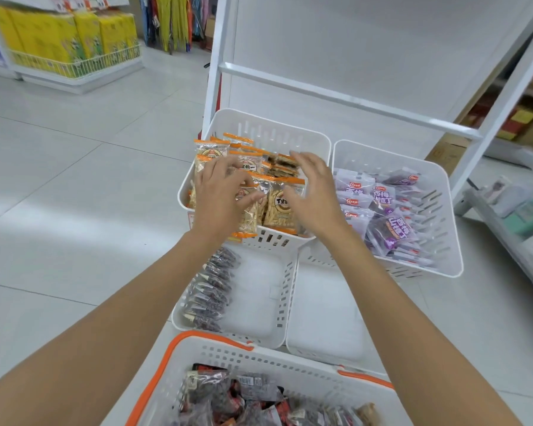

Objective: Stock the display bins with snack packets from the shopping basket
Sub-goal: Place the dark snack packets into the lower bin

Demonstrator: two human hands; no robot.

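Observation:
Both hands reach into the upper left white bin (pixel 268 127), which is full of orange-edged snack packets (pixel 279 207). My left hand (pixel 225 189) lies on the packets with its fingers spread and pressing them. My right hand (pixel 314 186) hovers open over the packets on the bin's right side. The upper right bin (pixel 443 241) holds purple packets (pixel 388 229). On the lower tier, the left bin (pixel 259 290) has a row of dark packets (pixel 210 287) along its left side. The shopping basket (pixel 259 355), white with an orange rim, sits nearest me with dark and red packets (pixel 253 401) inside.
The lower right bin (pixel 323 318) shows only its white floor. A white shelf frame (pixel 348 96) rises behind the bins. Yellow boxed goods (pixel 62 38) stand on a shelf at far left. Tiled floor (pixel 74 186) spreads to the left; more shelves with goods (pixel 517 207) stand on the right.

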